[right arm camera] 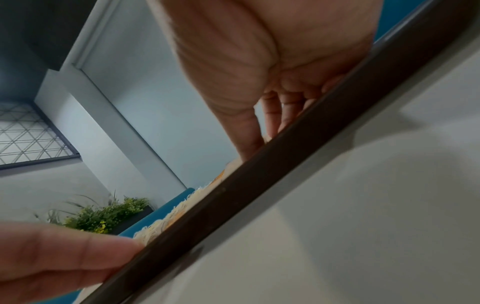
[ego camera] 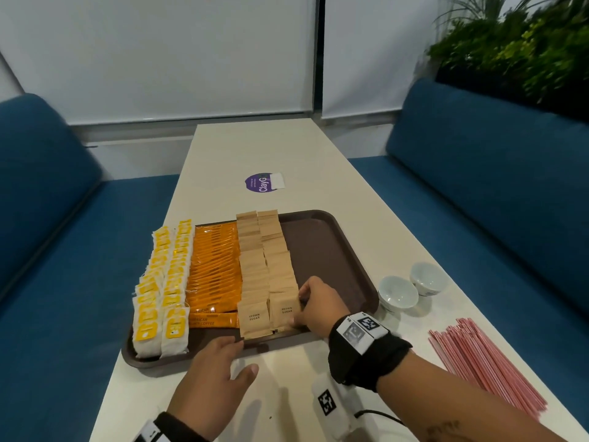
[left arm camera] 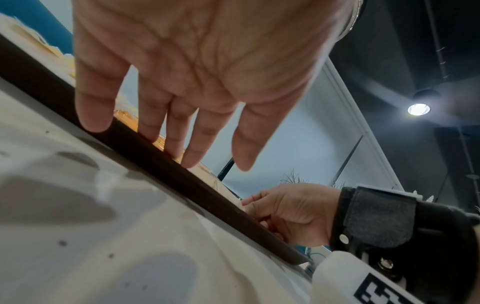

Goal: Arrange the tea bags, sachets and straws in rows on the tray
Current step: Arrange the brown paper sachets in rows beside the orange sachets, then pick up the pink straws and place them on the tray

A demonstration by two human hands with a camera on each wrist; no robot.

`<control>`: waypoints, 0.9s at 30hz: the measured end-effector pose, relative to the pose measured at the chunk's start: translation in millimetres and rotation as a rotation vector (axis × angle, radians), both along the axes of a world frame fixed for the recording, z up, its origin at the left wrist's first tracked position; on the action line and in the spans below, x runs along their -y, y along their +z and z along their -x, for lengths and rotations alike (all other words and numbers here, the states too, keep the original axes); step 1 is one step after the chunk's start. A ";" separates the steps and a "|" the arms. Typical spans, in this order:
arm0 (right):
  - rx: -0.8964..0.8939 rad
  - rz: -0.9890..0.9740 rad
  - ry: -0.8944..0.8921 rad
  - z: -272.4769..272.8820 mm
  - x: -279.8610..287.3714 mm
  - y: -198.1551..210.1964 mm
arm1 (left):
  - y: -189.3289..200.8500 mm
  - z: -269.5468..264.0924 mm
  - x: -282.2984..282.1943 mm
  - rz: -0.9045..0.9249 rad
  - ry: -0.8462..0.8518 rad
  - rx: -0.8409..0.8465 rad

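Note:
A brown tray (ego camera: pixel 325 250) lies on the white table. It holds two rows of yellow-labelled tea bags (ego camera: pixel 159 298) at the left, one row of orange coffee sachets (ego camera: pixel 213 269), and two rows of brown sugar sachets (ego camera: pixel 267 269). My right hand (ego camera: pixel 314 301) grips the near end of the right sugar row, thumb at the front and curled fingers along its right side. My left hand (ego camera: pixel 223 355) rests with straight fingers on the tray's near rim (left arm camera: pixel 155 152). A loose bundle of pink straws (ego camera: pixel 478 365) lies on the table to the right, off the tray.
Two small white cups (ego camera: pixel 398 293) (ego camera: pixel 427 277) stand just right of the tray, between it and the straws. A purple sticker (ego camera: pixel 259 182) sits on the table beyond the tray. Blue benches flank the table, with plants behind the right one. The tray's right third is bare.

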State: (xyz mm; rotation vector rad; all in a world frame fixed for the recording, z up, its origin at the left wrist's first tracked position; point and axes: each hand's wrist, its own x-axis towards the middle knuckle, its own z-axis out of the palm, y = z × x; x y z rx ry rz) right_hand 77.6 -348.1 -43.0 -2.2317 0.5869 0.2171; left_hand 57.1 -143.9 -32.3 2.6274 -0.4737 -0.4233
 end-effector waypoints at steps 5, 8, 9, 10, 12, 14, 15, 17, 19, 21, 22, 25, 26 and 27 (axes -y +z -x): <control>0.079 -0.026 0.028 21.8 -2.1 22.0 | -0.5 1.3 2.2 0.039 -0.014 -0.046; 0.171 -0.083 0.035 55.9 0.6 37.5 | -0.7 7.1 12.2 0.180 -0.029 -0.050; 0.193 -0.095 0.027 69.9 3.7 40.8 | -0.1 10.6 18.8 0.214 -0.056 -0.058; 0.211 -0.095 0.013 84.2 8.7 42.4 | 0.6 14.5 27.2 0.227 -0.096 -0.078; 0.244 -0.030 -0.048 111.6 24.9 43.4 | 3.3 23.9 48.2 0.228 -0.174 -0.146; 0.243 0.078 -0.172 136.2 47.6 43.3 | 6.4 34.8 72.2 0.228 -0.249 -0.209; 0.232 0.108 -0.255 147.1 60.0 43.6 | 7.0 40.7 84.0 0.222 -0.289 -0.233; 0.170 0.143 -0.409 165.2 84.7 42.9 | 4.6 50.4 107.1 0.224 -0.357 -0.282; 0.059 0.184 -0.485 176.9 106.8 40.5 | -1.3 57.0 129.5 0.242 -0.385 -0.347; -0.020 0.189 -0.498 183.3 123.4 35.1 | -8.5 61.3 150.6 0.269 -0.393 -0.416; -0.056 0.179 -0.498 185.5 129.5 31.1 | -11.3 63.8 160.0 0.289 -0.388 -0.446; -0.152 0.139 -0.481 187.5 138.1 24.5 | -13.3 70.3 182.3 0.327 -0.370 -0.502; -0.170 0.152 -0.470 186.7 137.9 23.6 | -13.3 71.7 187.5 0.329 -0.363 -0.513; -0.187 0.173 -0.460 185.4 136.3 23.3 | -13.4 72.8 191.2 0.339 -0.354 -0.520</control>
